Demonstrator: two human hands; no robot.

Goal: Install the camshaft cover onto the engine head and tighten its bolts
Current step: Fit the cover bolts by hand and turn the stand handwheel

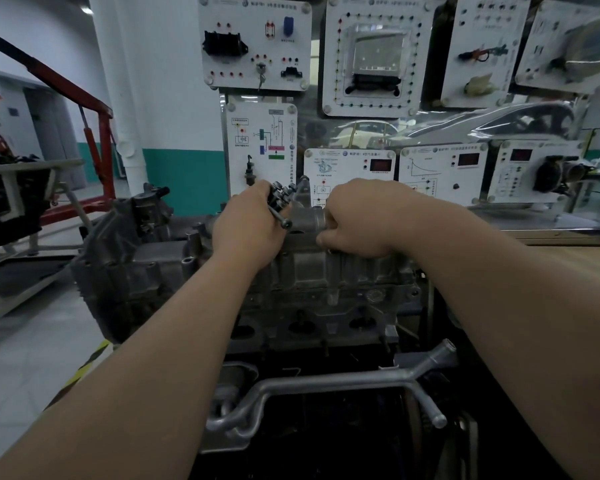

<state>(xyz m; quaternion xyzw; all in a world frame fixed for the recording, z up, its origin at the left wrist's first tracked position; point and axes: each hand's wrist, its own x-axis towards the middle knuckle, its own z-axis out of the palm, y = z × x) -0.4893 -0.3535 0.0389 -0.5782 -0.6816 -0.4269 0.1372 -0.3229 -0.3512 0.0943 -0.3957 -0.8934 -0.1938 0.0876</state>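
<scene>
I can read no word or number for certain. The white panels on the board ahead carry printed header lines, as on the upper left panel point(253, 43) and the diagram panel point(261, 140), but the characters are too blurred to read. The red displays point(380, 165) on the lower panels show no digits I can make out. A yellow-and-black warning stripe point(84, 370) marks the floor.

Single head-worn wide-angle view, looking forward and down along both forearms. Frame centre lands on the bolts point(280, 199) in the left hand point(248, 226) and the camshaft cover point(309, 268) gripped by the right hand point(354, 220). Engine head point(312, 327) sits close, just below centre, and the metal pipe point(326, 382) is nearer still. Instrument panels point(257, 46) fill the top, straight ahead.
</scene>
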